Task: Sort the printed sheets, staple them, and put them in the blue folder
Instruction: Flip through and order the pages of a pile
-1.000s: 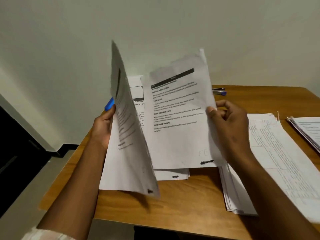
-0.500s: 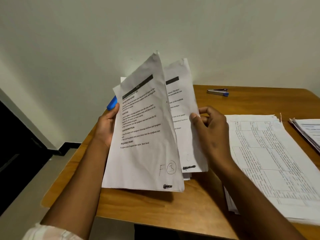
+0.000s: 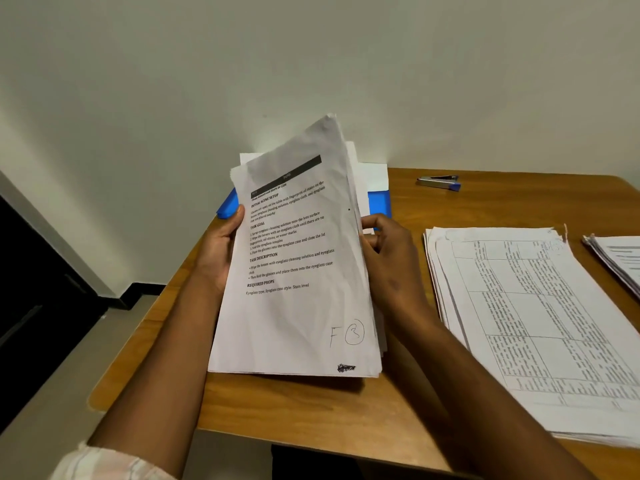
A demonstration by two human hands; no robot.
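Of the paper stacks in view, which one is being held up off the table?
The stack headed by the page marked "F 3", gripped by both hands; the table-printed stack and the far-right stack lie flat.

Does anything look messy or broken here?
A little. The table-printed stack on the desk is fanned unevenly with a torn top corner, and the held sheets look wrinkled. Nothing is spilled or broken.
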